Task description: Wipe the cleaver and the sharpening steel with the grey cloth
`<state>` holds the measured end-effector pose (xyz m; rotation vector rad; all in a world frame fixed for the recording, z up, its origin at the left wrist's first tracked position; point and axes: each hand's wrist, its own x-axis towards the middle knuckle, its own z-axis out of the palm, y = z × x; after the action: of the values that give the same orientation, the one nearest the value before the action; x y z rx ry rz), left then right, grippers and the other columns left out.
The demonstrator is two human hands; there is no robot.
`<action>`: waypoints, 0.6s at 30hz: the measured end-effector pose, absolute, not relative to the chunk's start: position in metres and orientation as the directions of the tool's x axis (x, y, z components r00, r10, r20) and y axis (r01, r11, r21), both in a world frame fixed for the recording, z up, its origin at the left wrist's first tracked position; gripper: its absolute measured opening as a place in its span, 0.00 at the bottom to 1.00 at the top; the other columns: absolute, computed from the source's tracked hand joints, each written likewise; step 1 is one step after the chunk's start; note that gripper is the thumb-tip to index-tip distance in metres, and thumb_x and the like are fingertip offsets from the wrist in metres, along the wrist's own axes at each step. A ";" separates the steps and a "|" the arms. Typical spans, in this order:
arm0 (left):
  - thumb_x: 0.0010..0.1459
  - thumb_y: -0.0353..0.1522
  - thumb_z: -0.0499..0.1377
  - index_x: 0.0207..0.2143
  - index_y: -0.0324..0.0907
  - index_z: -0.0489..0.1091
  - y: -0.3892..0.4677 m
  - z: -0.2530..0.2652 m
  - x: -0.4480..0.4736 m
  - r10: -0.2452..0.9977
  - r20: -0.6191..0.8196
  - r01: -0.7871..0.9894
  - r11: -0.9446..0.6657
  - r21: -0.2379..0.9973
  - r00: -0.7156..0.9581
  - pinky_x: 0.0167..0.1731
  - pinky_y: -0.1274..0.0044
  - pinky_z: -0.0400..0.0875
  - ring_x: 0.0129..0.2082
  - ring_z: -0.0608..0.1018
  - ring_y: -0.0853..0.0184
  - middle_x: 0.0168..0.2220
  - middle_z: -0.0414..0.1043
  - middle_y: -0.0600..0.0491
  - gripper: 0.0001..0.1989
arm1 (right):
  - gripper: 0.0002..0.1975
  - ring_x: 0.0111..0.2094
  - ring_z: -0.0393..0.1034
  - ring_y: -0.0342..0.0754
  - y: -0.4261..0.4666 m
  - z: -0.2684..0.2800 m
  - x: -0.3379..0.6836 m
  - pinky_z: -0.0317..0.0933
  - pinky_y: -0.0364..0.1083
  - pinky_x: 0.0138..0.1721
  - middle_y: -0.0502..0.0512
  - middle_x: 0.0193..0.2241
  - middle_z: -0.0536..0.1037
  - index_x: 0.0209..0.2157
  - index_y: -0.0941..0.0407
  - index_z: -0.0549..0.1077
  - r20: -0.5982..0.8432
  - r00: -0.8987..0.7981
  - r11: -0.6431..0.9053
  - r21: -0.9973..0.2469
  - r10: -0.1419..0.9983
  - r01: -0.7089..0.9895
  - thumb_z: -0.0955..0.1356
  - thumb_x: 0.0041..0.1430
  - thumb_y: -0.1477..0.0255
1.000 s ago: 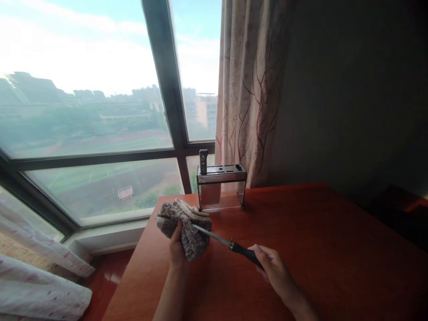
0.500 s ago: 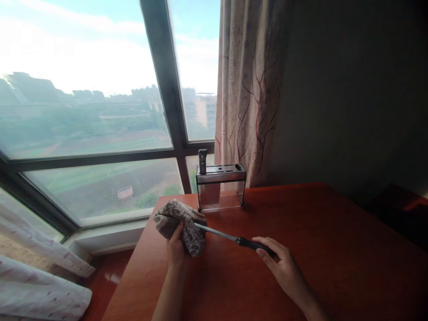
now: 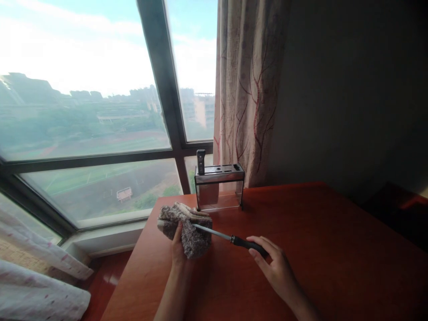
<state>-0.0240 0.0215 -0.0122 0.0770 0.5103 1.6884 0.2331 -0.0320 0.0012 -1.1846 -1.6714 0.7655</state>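
Note:
My left hand [image 3: 179, 246] is closed around a fuzzy grey-brown cloth [image 3: 196, 240], thumb pressed on top. Into the folds of this cloth runs the grey metal rod of a honing steel [image 3: 216, 232], so its tip is hidden. On the other end, my right hand [image 3: 273, 263] grips the black ribbed handle [image 3: 247, 244]. The steel slants down to the right, held above the table. Behind the cloth stands a clear-sided knife block [image 3: 220, 174] with a slotted top, and one black handle [image 3: 200, 161] sticks up from its left end.
A reddish-brown wooden table [image 3: 317, 232] lies under both hands, its left edge beside the window sill [image 3: 110, 236]. Large window panes with a dark frame [image 3: 163, 76] rise behind. A patterned curtain [image 3: 247, 89] hangs behind the knife block, and another curtain [image 3: 40, 285] is at lower left.
My right hand and the handle have moved slightly left, toward the cloth. The cloth has shifted a little right and been turned, and slightly less of the rod shows.

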 end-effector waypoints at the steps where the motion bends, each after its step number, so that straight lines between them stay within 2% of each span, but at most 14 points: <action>1: 0.60 0.30 0.54 0.52 0.42 0.69 0.021 -0.013 -0.022 0.955 -0.241 -0.926 -0.073 0.371 -0.172 0.46 0.69 0.75 0.38 0.81 0.61 0.35 0.81 0.51 0.17 | 0.15 0.41 0.73 0.54 -0.032 0.002 0.231 0.67 0.45 0.39 0.58 0.40 0.78 0.44 0.51 0.75 0.322 -0.122 0.344 -0.866 0.939 0.364 0.65 0.60 0.61; 5: 0.60 0.30 0.55 0.51 0.41 0.70 0.017 -0.015 -0.014 0.960 -0.255 -0.922 -0.012 0.386 -0.119 0.43 0.69 0.76 0.36 0.82 0.61 0.34 0.81 0.50 0.16 | 0.14 0.41 0.73 0.53 -0.034 0.005 0.223 0.66 0.45 0.41 0.57 0.40 0.78 0.43 0.52 0.75 0.299 -0.150 0.333 -0.879 0.942 0.342 0.64 0.61 0.61; 9: 0.58 0.30 0.57 0.44 0.37 0.72 0.012 -0.013 -0.002 0.951 -0.301 -0.899 0.074 0.431 -0.066 0.42 0.69 0.76 0.33 0.82 0.61 0.33 0.81 0.48 0.12 | 0.16 0.28 0.71 0.48 -0.035 0.007 0.209 0.63 0.42 0.30 0.53 0.27 0.77 0.42 0.54 0.74 0.244 -0.157 0.284 -0.900 0.957 0.330 0.62 0.63 0.60; 11: 0.56 0.31 0.59 0.41 0.36 0.73 0.008 -0.012 0.006 0.935 -0.352 -0.876 0.131 0.464 -0.047 0.41 0.69 0.76 0.33 0.82 0.59 0.32 0.80 0.48 0.11 | 0.17 0.24 0.70 0.46 -0.034 0.007 0.201 0.61 0.42 0.27 0.52 0.23 0.75 0.42 0.55 0.74 0.238 -0.162 0.279 -0.904 0.958 0.322 0.61 0.63 0.60; 15: 0.51 0.30 0.64 0.45 0.38 0.71 0.002 -0.011 0.020 0.927 -0.374 -0.833 0.172 0.526 -0.044 0.39 0.68 0.76 0.34 0.82 0.57 0.35 0.80 0.48 0.17 | 0.18 0.26 0.72 0.49 -0.032 0.008 0.186 0.63 0.43 0.31 0.54 0.24 0.76 0.43 0.56 0.74 0.262 -0.140 0.294 -0.899 0.955 0.325 0.60 0.63 0.60; 18: 0.50 0.28 0.65 0.46 0.38 0.71 0.000 -0.009 0.024 0.929 -0.359 -0.825 0.134 0.548 -0.087 0.38 0.70 0.76 0.34 0.82 0.58 0.35 0.80 0.48 0.19 | 0.18 0.32 0.74 0.51 -0.031 0.010 0.181 0.66 0.44 0.35 0.57 0.30 0.79 0.43 0.56 0.75 0.278 -0.136 0.308 -0.891 0.951 0.332 0.61 0.63 0.60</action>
<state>0.0235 0.0004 -0.0094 0.1717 0.7690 1.4720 0.1812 -0.0309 0.0098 -1.1814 -1.6583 0.8468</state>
